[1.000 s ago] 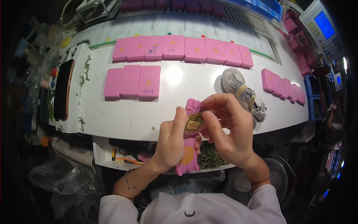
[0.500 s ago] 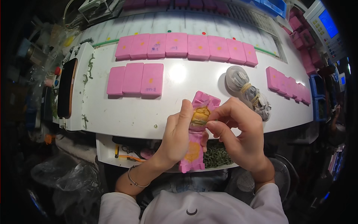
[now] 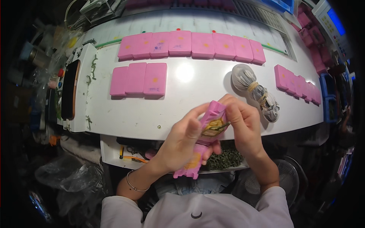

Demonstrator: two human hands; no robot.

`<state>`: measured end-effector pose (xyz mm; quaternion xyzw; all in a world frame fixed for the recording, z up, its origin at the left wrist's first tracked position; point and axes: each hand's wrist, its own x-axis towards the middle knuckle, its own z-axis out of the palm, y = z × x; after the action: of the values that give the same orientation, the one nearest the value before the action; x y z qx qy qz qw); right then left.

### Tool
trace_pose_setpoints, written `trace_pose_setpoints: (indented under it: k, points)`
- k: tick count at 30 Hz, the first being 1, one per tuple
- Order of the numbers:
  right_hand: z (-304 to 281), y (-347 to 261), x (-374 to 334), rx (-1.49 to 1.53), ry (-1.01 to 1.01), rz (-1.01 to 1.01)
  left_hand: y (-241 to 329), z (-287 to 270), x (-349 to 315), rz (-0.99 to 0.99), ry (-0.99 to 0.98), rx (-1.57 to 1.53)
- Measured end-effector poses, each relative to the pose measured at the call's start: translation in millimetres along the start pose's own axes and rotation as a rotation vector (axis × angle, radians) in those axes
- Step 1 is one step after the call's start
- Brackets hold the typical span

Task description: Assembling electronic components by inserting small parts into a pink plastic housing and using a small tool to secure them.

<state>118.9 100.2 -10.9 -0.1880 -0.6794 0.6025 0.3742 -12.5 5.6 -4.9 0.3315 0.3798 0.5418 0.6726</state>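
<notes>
A pink rubber mold is spread open over the drawer, its two parts joined near the middle. Its upper part has a yellow-stained hollow with a thin dark green piece along it. The lower part has a yellowish patch and a notched end. My left hand grips the mold from the left, with fingertips showing beyond its right edge. At the mold's upper right edge, my right hand is closed, thumb bent against the rim. The green piece's end pokes out beside that thumb.
Pink blocks line the white table; three more sit front left, several at right. A knotted grey bag lies beyond my right hand. The open drawer holds tools and green scraps. A phone rests at left.
The mold has tilted and its upper part has bent. My right hand has moved from the green piece up to the mold's edge. My left hand has shifted slightly with the mold.
</notes>
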Motion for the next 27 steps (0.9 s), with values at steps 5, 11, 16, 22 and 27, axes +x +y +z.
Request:
trace_pose_setpoints:
  k: [5, 11, 16, 22, 27]
  points:
    - [4.7, -2.5, -5.3, 0.420, 0.019, 0.431, -7.5, 3.7, -0.1, 0.166, 0.074, 0.269]
    - [18.2, -5.2, -3.5, 0.781, 0.098, 0.868, -1.6, 11.2, 11.1, 0.200, 0.058, 0.355]
    - [13.3, -1.7, -3.6, 0.913, 0.096, 0.731, 1.5, 14.2, 10.9, 0.124, 0.079, 0.246]
    - [13.6, 0.8, -25.8, -0.135, 0.248, 0.095, -3.4, 8.1, 15.5, 0.185, 0.224, 0.056]
    - [17.1, 1.4, -37.3, -0.303, 0.290, -0.148, -7.0, 10.5, 17.8, 0.200, 0.275, 0.090]
